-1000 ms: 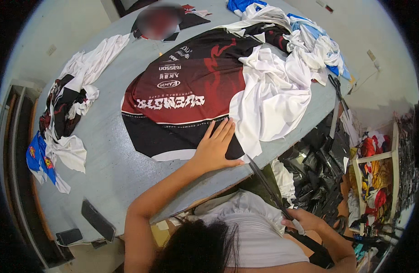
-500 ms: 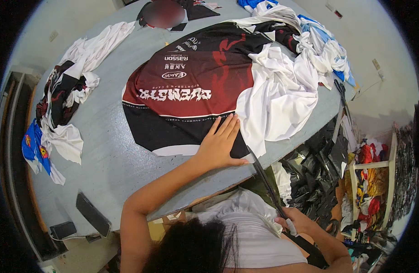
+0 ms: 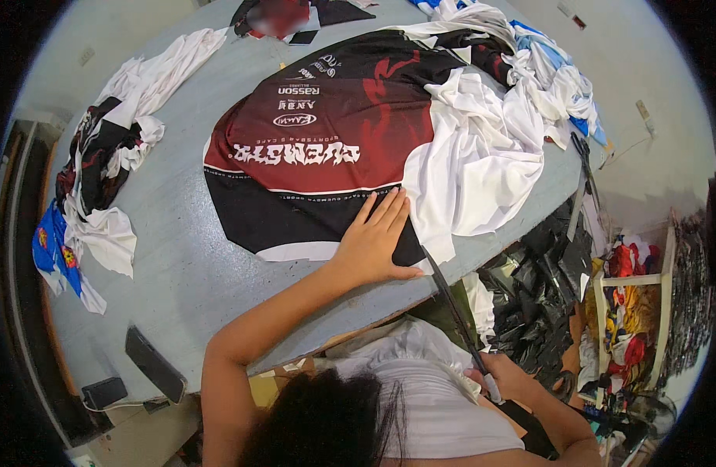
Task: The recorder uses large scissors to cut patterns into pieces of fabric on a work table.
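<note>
The black and dark red panel (image 3: 334, 136) lies spread on the grey bench (image 3: 171, 257), its near edge toward the person. It looks like thin sports cloth; I'd expect it light, limp and slightly slippery, hardly fragile but quick to pucker. A flat palm should steady it best, while the white strip (image 3: 295, 251) along its near edge looks handy for pinching.

The left hand (image 3: 373, 241) presses on its near right corner, fingers loosely spread, pinching nothing. The right hand (image 3: 498, 379), off that corner, has its grip clamped round the handle of the long shears (image 3: 459, 315), tips at the corner; whether the blades are parted I can't tell.

Rumpled white cloth (image 3: 482, 171) lies against the panel's right side, and a mixed heap (image 3: 97, 167) well to its left. Beyond its right side stand a pale wall (image 3: 622, 62) and, lower, a cluttered shelf (image 3: 634, 280).
</note>
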`<move>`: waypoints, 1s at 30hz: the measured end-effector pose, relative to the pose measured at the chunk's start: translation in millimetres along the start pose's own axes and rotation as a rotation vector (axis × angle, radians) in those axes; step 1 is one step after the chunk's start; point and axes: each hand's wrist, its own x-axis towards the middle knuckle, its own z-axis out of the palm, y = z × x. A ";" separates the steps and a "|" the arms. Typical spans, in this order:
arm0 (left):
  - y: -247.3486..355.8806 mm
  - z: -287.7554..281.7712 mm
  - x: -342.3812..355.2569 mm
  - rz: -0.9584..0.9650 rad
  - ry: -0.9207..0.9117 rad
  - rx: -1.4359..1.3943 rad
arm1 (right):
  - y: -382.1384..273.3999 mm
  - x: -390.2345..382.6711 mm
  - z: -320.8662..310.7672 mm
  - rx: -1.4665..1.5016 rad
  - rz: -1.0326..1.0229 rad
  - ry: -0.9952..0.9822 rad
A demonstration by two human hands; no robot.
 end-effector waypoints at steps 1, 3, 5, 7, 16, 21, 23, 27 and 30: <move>0.1 0.0 0.2 0.002 -0.006 -0.011 | 0.3 0.6 0.2 -0.059 0.034 -0.012; 0.1 0.2 0.4 0.002 -0.001 0.003 | 0.0 1.7 -1.1 -0.048 0.005 -0.024; -0.2 0.4 0.4 0.003 -0.005 0.006 | -2.7 2.6 -2.7 -0.057 0.015 -0.041; -0.4 1.3 0.5 0.000 0.006 -0.005 | -7.7 3.2 -4.3 -0.011 0.063 -0.083; -1.9 2.3 -0.5 0.006 0.023 -0.012 | -33.3 22.7 -5.0 -0.014 0.141 -0.060; -1.8 1.8 -1.9 -0.016 0.011 -0.013 | -38.6 23.1 -0.6 -0.003 0.062 0.010; -2.0 1.6 -1.9 -0.021 -0.013 -0.023 | -38.5 23.8 0.9 -0.015 0.057 0.027; -2.7 2.5 -1.9 -0.013 0.023 -0.021 | -34.9 24.9 1.5 -0.088 0.135 -0.006; -3.4 3.5 -3.2 -0.018 0.003 -0.028 | -32.5 24.0 3.8 -0.144 0.075 0.025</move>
